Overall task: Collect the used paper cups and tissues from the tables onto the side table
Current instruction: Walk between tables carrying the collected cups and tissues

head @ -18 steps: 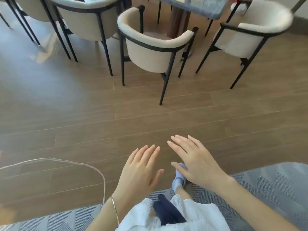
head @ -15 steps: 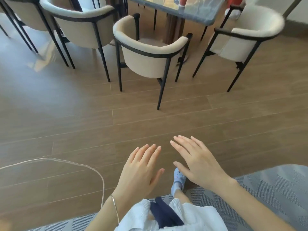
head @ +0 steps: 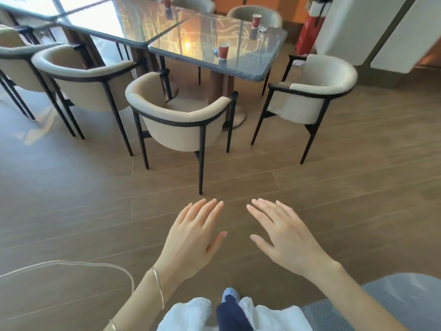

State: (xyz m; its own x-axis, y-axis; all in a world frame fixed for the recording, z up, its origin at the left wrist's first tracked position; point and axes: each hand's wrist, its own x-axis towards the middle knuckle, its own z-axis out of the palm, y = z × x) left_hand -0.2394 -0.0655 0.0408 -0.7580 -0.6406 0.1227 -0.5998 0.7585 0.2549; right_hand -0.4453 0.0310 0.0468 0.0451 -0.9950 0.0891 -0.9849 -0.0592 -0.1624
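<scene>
Red paper cups (head: 223, 50) now stand in view, well ahead on the dark glossy stone-topped bench (head: 245, 64), whose top was mostly cut off a moment ago, so collecting can start. The left hand (head: 193, 237) and right hand (head: 286, 237) stay empty, fingers straight and spread. Small crumpled tissues (head: 262, 29) beside the cups are hard to make out. The side table is unseen.

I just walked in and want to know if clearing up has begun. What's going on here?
A person faces the dark table across a chair. The left hand and right hand are open, holding nothing. Nothing is picked up yet: the near red cup sits beside a crumpled tissue, and the far red cup sits by a second tissue.
</scene>
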